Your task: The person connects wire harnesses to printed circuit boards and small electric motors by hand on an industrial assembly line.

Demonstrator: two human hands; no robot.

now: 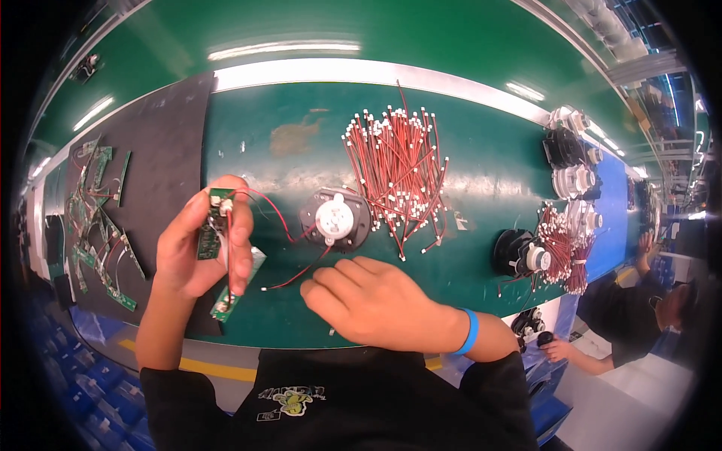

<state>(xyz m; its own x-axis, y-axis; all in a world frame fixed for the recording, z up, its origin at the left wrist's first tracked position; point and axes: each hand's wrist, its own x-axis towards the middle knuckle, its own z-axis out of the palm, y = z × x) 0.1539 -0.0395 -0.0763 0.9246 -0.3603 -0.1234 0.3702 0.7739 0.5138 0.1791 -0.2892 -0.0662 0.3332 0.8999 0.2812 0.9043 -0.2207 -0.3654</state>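
Observation:
My left hand (180, 252) is closed around a green circuit board (207, 244) with small white connectors, raised over the bench. Another narrow green board (226, 307) hangs just below its fingers. A red and black wire leads from the held board toward a black round part with a white hub (333, 218), a small motor by its look. From that motor, a second red wire (301, 275) runs to a loose white plug left of my right hand (376, 301). The right hand rests low by the motor, its fingers curled under; whatever they may hold is hidden.
A heap of red-black wires with white plugs (398, 165) lies beyond the motor. Several boards (98, 225) lie on a black mat (162, 150) at left. More motors (515, 253) and wires (556, 248) stand at right. A co-worker's hand (556, 349) is at lower right.

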